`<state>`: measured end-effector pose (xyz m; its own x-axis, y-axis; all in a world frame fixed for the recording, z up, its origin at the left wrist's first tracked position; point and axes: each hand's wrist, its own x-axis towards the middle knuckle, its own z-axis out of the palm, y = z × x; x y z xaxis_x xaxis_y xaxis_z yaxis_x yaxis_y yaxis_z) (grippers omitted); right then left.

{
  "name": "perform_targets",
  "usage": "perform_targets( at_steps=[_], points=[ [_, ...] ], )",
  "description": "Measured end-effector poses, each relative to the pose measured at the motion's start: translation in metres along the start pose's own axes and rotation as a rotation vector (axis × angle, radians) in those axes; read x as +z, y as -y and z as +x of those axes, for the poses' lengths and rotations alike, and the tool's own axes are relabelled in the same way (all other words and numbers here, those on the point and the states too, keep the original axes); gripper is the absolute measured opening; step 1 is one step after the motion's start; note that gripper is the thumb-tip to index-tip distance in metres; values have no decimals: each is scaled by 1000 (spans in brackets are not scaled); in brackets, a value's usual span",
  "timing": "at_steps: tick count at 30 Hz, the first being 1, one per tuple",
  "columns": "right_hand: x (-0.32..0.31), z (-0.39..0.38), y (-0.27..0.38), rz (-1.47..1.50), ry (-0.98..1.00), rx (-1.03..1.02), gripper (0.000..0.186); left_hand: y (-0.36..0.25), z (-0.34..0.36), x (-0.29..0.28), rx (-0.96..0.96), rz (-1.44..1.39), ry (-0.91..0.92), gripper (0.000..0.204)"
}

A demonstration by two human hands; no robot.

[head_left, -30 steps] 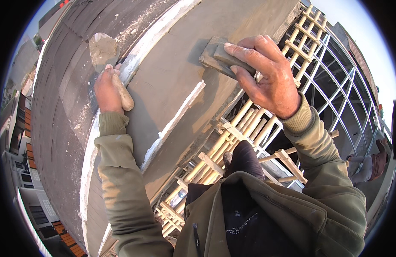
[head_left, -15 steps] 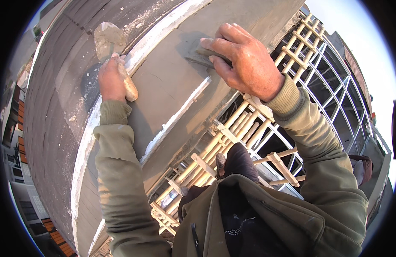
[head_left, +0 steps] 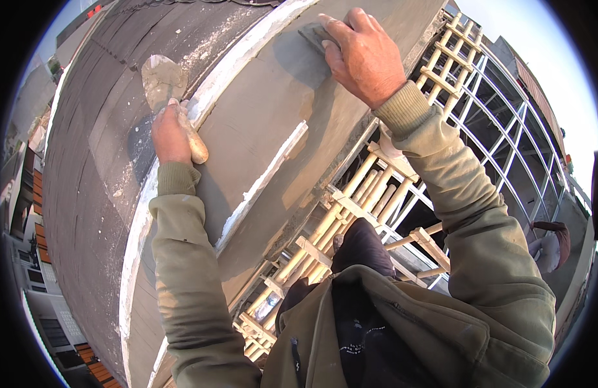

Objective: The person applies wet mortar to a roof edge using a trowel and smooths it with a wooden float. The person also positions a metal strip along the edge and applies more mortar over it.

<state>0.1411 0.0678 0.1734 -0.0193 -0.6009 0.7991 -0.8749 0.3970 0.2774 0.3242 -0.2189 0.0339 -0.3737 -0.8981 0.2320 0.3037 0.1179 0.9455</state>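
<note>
My left hand [head_left: 173, 136] is closed round the wooden handle [head_left: 197, 145] of a trowel, whose mortar-smeared blade [head_left: 163, 81] lies over the dark roof edge. My right hand [head_left: 365, 58] grips a grey float [head_left: 315, 37], mostly hidden under its fingers, against the grey plastered band [head_left: 260, 116] near its upper end. A white-coated strip [head_left: 150, 191] runs along the band's roof side, and a shorter white strip [head_left: 260, 187] lies lower on the band, between my forearms.
Dark shingled roof [head_left: 85, 213] curves at left, with houses beyond. Bamboo scaffolding [head_left: 351, 194] runs along the band's right edge, my dark-clad leg [head_left: 357, 246] over it. Curved white metal framing [head_left: 506, 136] stands at right, and another person [head_left: 551, 249] is at work there.
My right hand and float have moved upward along the plastered band. My left hand has stayed in about the same place with the trowel.
</note>
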Motion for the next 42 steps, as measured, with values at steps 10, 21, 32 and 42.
perform_targets(
  at_steps=[10, 21, 32, 42],
  points=[
    [20, -124, 52, 488, 39, 219, 65, -9, -11, 3, 11, -37, 7, 40],
    [44, -154, 37, 682, 72, 317, 61, -3, -7, -7, -67, -40, 82, 32],
    [104, -150, -85, 847, -98, 396, 61, -23, -9, -9, -180, -97, 150, 39],
    [81, -46, -337, 1652, -589, 966, 42, -22, -21, -37, -92, 108, 13, 38]
  ],
)
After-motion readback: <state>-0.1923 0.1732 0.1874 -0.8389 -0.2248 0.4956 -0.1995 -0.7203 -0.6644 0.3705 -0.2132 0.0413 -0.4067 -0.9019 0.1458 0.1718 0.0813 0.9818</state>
